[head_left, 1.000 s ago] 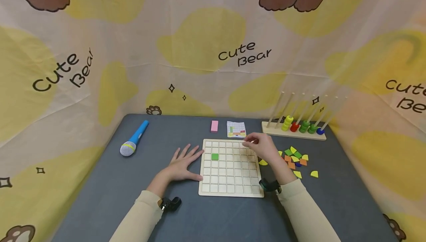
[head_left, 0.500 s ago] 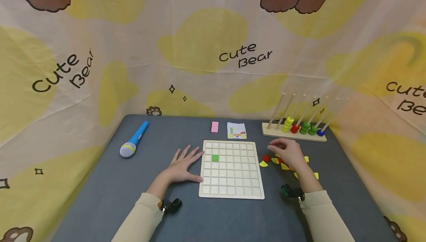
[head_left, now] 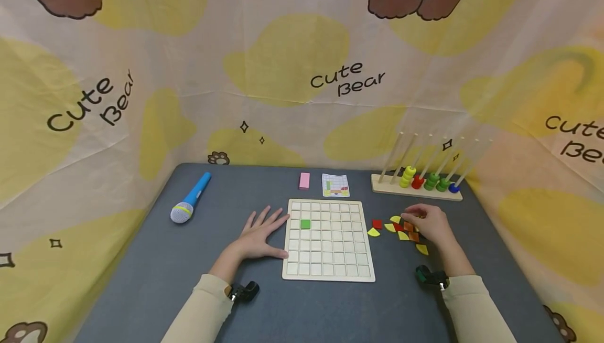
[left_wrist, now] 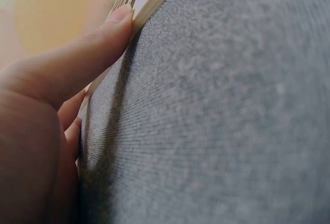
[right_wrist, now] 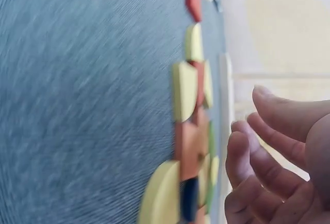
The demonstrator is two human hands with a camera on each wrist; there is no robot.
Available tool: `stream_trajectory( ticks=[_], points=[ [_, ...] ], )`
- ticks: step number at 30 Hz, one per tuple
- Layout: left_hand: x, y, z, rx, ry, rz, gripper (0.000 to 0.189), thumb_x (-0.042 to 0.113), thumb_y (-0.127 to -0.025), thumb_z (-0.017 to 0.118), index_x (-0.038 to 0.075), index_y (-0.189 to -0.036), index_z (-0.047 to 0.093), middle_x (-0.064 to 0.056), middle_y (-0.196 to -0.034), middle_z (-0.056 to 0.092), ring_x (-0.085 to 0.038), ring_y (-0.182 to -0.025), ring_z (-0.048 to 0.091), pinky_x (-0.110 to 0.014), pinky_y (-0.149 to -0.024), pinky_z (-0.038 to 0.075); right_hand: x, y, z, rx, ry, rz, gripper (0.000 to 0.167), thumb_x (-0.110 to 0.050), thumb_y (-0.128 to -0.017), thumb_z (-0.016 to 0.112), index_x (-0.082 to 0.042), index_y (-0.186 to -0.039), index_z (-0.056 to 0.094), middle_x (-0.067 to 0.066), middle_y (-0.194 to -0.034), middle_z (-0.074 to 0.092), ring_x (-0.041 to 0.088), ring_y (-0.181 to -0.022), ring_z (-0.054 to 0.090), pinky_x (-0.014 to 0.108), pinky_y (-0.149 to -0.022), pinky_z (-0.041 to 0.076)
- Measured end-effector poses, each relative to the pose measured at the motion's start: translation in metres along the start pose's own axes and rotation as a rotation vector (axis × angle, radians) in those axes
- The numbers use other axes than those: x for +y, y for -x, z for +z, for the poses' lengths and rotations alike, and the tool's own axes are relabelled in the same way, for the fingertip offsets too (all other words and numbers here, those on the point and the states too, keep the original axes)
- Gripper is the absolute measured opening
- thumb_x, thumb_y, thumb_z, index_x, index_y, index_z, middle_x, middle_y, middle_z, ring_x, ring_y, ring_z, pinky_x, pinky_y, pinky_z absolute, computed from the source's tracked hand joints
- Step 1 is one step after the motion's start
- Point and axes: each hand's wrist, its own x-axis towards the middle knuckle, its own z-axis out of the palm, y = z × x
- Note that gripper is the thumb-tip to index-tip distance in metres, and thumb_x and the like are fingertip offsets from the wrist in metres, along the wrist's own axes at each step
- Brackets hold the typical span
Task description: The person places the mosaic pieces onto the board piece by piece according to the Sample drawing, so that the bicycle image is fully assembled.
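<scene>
Right hand [head_left: 433, 224]: since it left the board [head_left: 330, 244], loose and empty over pieces [head_left: 408, 226], three o'clock.
Left hand [head_left: 257, 238]: spread against nine o'clock edge.
Pieces: picking seems underway.

Bare left hand [head_left: 258, 235]: back up, fingers spread, thumb stretched out sideways; left forearm [head_left: 225, 263] in a cream fabric sleeve [head_left: 199, 309] slants in from lower left. Bare right hand [head_left: 431, 223]: fingers bent, thumb apart from fingertips; right forearm [head_left: 457, 260], cream-sleeved too, slants in from lower right.
</scene>
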Motion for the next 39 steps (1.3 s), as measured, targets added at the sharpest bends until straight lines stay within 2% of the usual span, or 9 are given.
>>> stream_trajectory(
  ticks=[4,8,16,20,27,30,34,39],
  points=[
    [0.000,0.000,0.000,0.002,0.006,0.003,0.108,0.074,-0.074,0.073,0.035,-0.162,0.023,0.004,-0.170,0.014,-0.029,-0.158,-0.004,-0.060,-0.123,-0.009,0.011,-0.006,0.000,-0.007,0.038,0.051,0.042,-0.032,-0.096,0.069,0.003,-0.119,0.069,0.019,-0.102,0.069,0.028,-0.086,0.060,0.028,-0.066,0.049],
    [0.000,0.000,0.000,0.003,0.014,-0.001,0.108,0.074,-0.073,0.073,0.035,-0.161,0.024,0.005,-0.170,0.014,-0.029,-0.158,-0.004,-0.060,-0.123,-0.009,0.017,-0.011,0.000,0.023,0.092,0.084,0.041,-0.033,-0.095,0.070,0.003,-0.116,0.071,0.017,-0.096,0.069,0.027,-0.082,0.058,0.030,-0.064,0.046],
    [0.000,0.000,0.000,0.014,0.010,0.001,0.107,0.074,-0.073,0.073,0.035,-0.161,0.026,0.004,-0.170,0.016,-0.029,-0.158,-0.003,-0.061,-0.123,-0.008,0.018,-0.017,0.000,0.015,0.162,0.150,0.045,-0.035,-0.094,0.071,0.005,-0.113,0.069,0.019,-0.096,0.066,0.030,-0.082,0.059,0.038,-0.067,0.049],
    [0.000,0.000,0.001,0.013,0.012,-0.002,0.108,0.075,-0.073,0.073,0.035,-0.161,0.025,0.004,-0.170,0.016,-0.029,-0.158,-0.003,-0.061,-0.123,-0.008,0.017,-0.019,0.000,-0.015,0.145,0.162,0.042,-0.033,-0.094,0.070,0.006,-0.110,0.069,0.019,-0.095,0.067,0.030,-0.083,0.060,0.038,-0.068,0.050],
    [-0.001,0.000,0.003,0.023,0.022,-0.011,0.108,0.076,-0.071,0.073,0.036,-0.161,0.026,0.006,-0.170,0.017,-0.028,-0.158,-0.002,-0.060,-0.123,-0.009,0.009,-0.022,0.000,-0.048,0.054,0.159,0.036,-0.030,-0.095,0.071,0.004,-0.108,0.069,0.011,-0.086,0.063,0.024,-0.076,0.057,0.031,-0.060,0.046],
    [-0.002,-0.001,0.003,0.019,0.011,-0.010,0.109,0.077,-0.071,0.072,0.037,-0.161,0.025,0.006,-0.170,0.016,-0.027,-0.158,-0.003,-0.060,-0.123,-0.008,0.002,-0.020,-0.001,-0.051,0.020,0.137,0.034,-0.030,-0.095,0.071,0.001,-0.108,0.067,0.012,-0.089,0.060,0.025,-0.078,0.054,0.030,-0.061,0.045],
    [-0.002,-0.001,0.004,0.017,0.007,-0.012,0.109,0.078,-0.071,0.072,0.038,-0.161,0.024,0.008,-0.170,0.014,-0.025,-0.158,-0.004,-0.059,-0.123,-0.008,-0.006,-0.018,-0.001,-0.042,0.011,0.086,0.033,-0.031,-0.096,0.071,-0.001,-0.109,0.066,0.014,-0.096,0.061,0.027,-0.082,0.054,0.030,-0.063,0.047],
    [-0.002,0.001,0.004,0.022,0.013,-0.005,0.110,0.076,-0.071,0.073,0.036,-0.161,0.024,0.006,-0.170,0.014,-0.027,-0.158,-0.003,-0.060,-0.123,-0.008,-0.020,-0.014,0.004,0.004,-0.030,0.070,0.038,-0.037,-0.096,0.070,-0.003,-0.112,0.067,0.016,-0.100,0.068,0.028,-0.083,0.059,0.030,-0.063,0.050]
  ],
)
